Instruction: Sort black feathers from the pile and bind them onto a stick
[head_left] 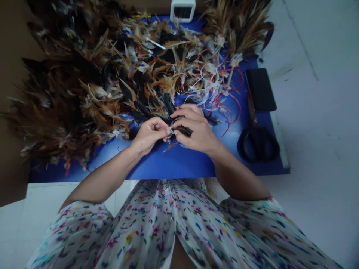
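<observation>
Over the front of the blue tabletop, my left hand (148,135) and my right hand (198,129) meet with their fingertips nearly touching. Between them is a small bunch of dark feathers (184,130), its quill ends pale. A thin whitish strip (171,127) loops at those ends. My left thumb and forefinger are closed in a pinch on the strip. The fingers of my right hand curl around the feather bunch, which partly hides under them. Exactly how the strip runs around the quills is too small to make out.
A large heap of brown and black feathers (101,86) covers the back and left of the blue table (174,164). Tangled red cord (238,108) and white strips (209,87) lie to the right. Black-handled scissors (258,144), a dark phone (261,89) and a white-framed device (183,10) are there too.
</observation>
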`<state>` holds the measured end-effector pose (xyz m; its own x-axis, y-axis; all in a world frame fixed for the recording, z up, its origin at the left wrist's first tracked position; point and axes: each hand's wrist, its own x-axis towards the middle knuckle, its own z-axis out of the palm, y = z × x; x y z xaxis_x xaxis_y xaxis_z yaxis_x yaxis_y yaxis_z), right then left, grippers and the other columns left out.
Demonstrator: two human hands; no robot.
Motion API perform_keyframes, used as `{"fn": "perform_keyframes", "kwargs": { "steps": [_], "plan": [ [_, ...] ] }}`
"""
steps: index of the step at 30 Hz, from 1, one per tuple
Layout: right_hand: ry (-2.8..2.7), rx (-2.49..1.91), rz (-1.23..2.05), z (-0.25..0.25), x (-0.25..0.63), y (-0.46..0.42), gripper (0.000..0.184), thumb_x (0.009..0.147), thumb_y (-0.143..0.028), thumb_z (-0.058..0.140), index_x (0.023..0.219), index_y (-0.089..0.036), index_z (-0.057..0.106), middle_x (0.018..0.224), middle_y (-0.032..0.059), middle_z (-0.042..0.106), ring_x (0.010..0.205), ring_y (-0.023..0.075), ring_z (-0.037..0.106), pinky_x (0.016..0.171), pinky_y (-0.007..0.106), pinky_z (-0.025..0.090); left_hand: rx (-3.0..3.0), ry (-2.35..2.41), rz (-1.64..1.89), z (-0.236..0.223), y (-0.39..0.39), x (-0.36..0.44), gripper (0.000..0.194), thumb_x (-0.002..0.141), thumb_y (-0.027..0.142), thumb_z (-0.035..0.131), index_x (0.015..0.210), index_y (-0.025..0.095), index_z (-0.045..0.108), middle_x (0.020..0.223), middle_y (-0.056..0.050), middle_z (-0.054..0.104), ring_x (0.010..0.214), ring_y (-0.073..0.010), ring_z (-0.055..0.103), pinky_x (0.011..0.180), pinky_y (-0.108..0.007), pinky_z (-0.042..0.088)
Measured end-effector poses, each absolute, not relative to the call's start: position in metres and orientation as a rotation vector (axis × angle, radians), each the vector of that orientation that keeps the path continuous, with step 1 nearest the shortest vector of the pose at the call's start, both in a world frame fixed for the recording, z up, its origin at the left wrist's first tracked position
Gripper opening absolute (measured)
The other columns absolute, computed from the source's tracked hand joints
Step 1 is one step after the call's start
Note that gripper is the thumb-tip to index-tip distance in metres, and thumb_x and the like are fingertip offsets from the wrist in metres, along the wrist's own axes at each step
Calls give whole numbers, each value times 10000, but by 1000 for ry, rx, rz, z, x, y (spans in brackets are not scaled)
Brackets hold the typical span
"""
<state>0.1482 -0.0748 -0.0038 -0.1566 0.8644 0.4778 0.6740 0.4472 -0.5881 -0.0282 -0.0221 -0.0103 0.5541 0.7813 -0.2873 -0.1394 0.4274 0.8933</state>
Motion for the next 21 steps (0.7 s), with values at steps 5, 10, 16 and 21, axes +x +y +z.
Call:
{"fn": "perform_keyframes", "kwargs": {
  "steps": [5, 10, 16, 21],
  "plan": [
    [-1932, -1284, 338, -5, 149, -75, 106, 756, -130, 629, 797, -223, 657, 1057, 43, 718, 1174, 283, 567, 986, 492, 412, 1052, 816, 696, -12, -21, -29, 331, 564, 266, 884, 684, 149, 599, 644, 19, 659, 528, -56, 558, 519, -187, 453],
    [-1908, -1253, 407, -5, 148, -74, 89, 765, -124, 630, 763, -213, 625, 1006, 46, 719, 1109, 255, 599, 956, 454, 425, 1228, 838, 784, -14, -21, -30, 252, 605, 229, 847, 693, 152, 624, 710, 12, 686, 641, -71, 608, 623, -194, 479],
    [-1844, -1243, 461, -4, 145, -75, 87, 760, -119, 635, 752, -204, 622, 932, 41, 709, 966, 219, 618, 878, 413, 454, 1369, 882, 871, -14, -26, -29, 238, 643, 249, 822, 702, 167, 607, 730, 10, 686, 666, -94, 628, 645, -222, 509],
    [-1809, -1168, 407, -3, 144, -74, 66, 806, -145, 633, 795, -206, 654, 862, 32, 692, 844, 185, 616, 798, 378, 484, 1449, 920, 973, -10, -28, -28, 221, 665, 255, 807, 703, 174, 605, 752, 9, 682, 672, -91, 630, 651, -222, 508]
  ]
}}
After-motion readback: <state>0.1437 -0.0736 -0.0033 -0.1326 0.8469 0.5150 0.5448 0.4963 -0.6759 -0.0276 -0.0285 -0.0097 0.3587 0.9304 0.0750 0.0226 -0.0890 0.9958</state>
